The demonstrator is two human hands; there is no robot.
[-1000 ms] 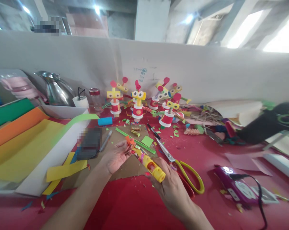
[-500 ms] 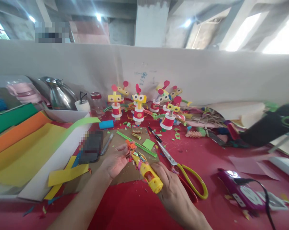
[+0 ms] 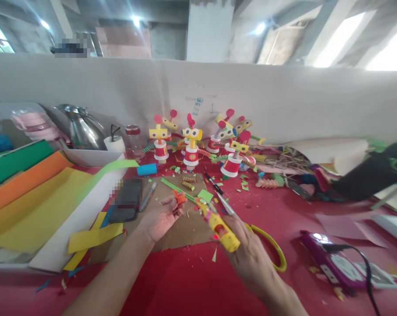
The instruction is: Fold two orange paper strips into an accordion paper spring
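Between the fingertips of my left hand [image 3: 165,216] is a small orange folded paper strip [image 3: 180,198], like the accordion springs nearby. My right hand [image 3: 247,248] is wrapped round a yellow glue gun [image 3: 219,226], whose tip points away and left, apart from the orange paper. Scraps cling to the gun's front. Under both hands lies a brown cardboard sheet [image 3: 172,237], bearing two folded paper springs [image 3: 188,185], a green strip [image 3: 172,186] and a green square [image 3: 205,195]. Scissors [image 3: 277,254] with yellow and red handles lie partly hidden behind my right hand.
Several paper-cup figures [image 3: 191,156] stand along the back. At left are a box of coloured sheets [image 3: 50,259], a phone [image 3: 127,202], a grey pen [image 3: 148,196] and a metal jug [image 3: 80,129]. A purple device [image 3: 336,265] with a black cable sits at right.
My right hand has drawn the glue gun right and slightly up, away from the orange folded paper. My left hand stays nearly in place, holding the paper.
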